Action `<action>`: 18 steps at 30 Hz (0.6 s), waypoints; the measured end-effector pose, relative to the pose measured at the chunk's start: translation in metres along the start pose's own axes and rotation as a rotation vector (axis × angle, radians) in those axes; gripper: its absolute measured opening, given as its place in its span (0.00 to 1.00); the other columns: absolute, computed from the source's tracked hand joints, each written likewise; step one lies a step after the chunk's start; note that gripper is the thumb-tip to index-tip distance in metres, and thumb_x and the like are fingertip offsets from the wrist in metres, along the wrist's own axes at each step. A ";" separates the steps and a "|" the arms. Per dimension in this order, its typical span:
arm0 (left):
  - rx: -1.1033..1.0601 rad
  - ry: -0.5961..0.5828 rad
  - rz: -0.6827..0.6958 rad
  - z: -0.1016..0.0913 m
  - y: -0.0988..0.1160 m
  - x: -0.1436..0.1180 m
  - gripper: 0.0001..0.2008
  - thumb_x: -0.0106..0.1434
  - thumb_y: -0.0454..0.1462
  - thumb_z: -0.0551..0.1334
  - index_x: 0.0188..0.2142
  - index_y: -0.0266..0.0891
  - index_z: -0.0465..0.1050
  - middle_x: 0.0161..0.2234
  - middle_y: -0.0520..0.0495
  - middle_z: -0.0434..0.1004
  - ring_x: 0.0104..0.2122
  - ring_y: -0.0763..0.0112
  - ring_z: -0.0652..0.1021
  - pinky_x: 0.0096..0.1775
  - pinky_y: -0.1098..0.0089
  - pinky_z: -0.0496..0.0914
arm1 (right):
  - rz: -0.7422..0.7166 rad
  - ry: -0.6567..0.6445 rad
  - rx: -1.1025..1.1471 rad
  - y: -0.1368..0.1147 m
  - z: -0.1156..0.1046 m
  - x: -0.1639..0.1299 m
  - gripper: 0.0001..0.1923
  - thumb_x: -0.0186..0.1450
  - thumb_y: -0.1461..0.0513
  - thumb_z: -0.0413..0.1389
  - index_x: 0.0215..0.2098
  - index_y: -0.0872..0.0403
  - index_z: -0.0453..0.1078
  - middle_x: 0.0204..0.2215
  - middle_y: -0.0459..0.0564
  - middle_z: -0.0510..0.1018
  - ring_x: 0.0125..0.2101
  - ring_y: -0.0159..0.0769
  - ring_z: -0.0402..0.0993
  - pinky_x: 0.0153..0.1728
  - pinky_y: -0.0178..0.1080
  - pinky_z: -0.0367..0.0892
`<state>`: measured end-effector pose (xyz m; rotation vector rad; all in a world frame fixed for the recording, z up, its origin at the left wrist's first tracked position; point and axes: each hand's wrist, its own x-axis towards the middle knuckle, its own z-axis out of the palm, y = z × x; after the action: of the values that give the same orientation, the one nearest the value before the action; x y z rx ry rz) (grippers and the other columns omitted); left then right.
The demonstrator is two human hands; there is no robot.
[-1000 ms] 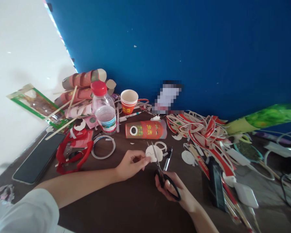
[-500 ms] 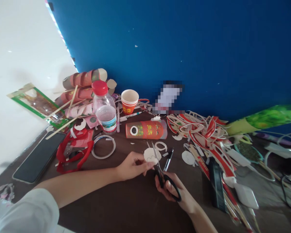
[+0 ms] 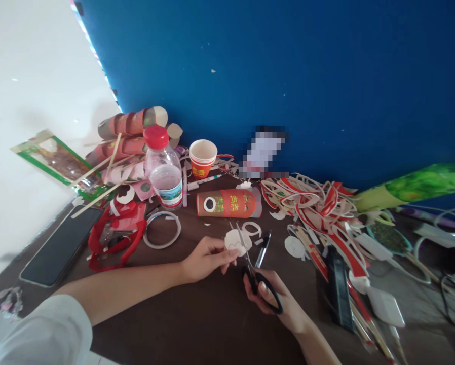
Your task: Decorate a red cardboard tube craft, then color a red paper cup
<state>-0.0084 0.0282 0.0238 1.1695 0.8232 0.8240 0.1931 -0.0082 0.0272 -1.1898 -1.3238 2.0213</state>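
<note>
Between thumb and fingers, my left hand (image 3: 208, 258) pinches a white paper disc (image 3: 233, 241) with a wavy line drawn on it. My right hand (image 3: 271, 294) grips black-handled scissors (image 3: 255, 276), their blades pointing away from me. The blades are a little apart and cross the disc's right part. Just beyond lies a red paper tube (image 3: 227, 203) with yellow characters and a black-and-white eye. A white paper ring (image 3: 252, 229) and a pen (image 3: 264, 250) rest close to the scissors. Another white disc (image 3: 295, 247) with drawn lines is farther right.
A red-capped bottle (image 3: 164, 175) and paper cups (image 3: 202, 158) stand behind. Red-and-white paper strips (image 3: 314, 197) are heaped at right, near a black stapler-like object (image 3: 339, 289). A phone (image 3: 62, 246), red ribbon (image 3: 96, 243) and tape roll (image 3: 162, 230) lie left.
The paper disc has shifted and turned slightly in my left hand, and that hand's fingers have moved a little. The scissors stay at nearly the same place.
</note>
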 end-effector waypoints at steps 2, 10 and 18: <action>-0.013 0.008 -0.004 0.000 0.000 0.000 0.27 0.58 0.57 0.61 0.22 0.35 0.71 0.13 0.54 0.65 0.18 0.78 0.65 0.27 0.73 0.60 | 0.014 0.008 -0.004 0.001 0.000 0.000 0.32 0.52 0.35 0.56 0.26 0.56 0.65 0.18 0.41 0.61 0.15 0.21 0.50 0.13 0.27 0.45; -0.009 0.015 -0.020 0.001 -0.001 0.000 0.27 0.58 0.58 0.60 0.22 0.34 0.71 0.13 0.54 0.65 0.18 0.78 0.65 0.27 0.74 0.60 | 0.028 0.051 -0.012 0.006 0.001 0.000 0.33 0.52 0.34 0.56 0.28 0.56 0.66 0.18 0.42 0.62 0.16 0.21 0.50 0.13 0.27 0.46; 0.005 0.020 -0.024 0.001 0.001 0.001 0.27 0.58 0.58 0.60 0.22 0.35 0.71 0.13 0.55 0.65 0.18 0.77 0.65 0.27 0.73 0.61 | 0.022 0.037 -0.020 0.000 0.003 0.000 0.31 0.53 0.35 0.56 0.25 0.55 0.64 0.18 0.41 0.61 0.16 0.21 0.50 0.14 0.28 0.46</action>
<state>-0.0074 0.0285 0.0246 1.1551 0.8543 0.8158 0.1908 -0.0092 0.0279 -1.2496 -1.3214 1.9962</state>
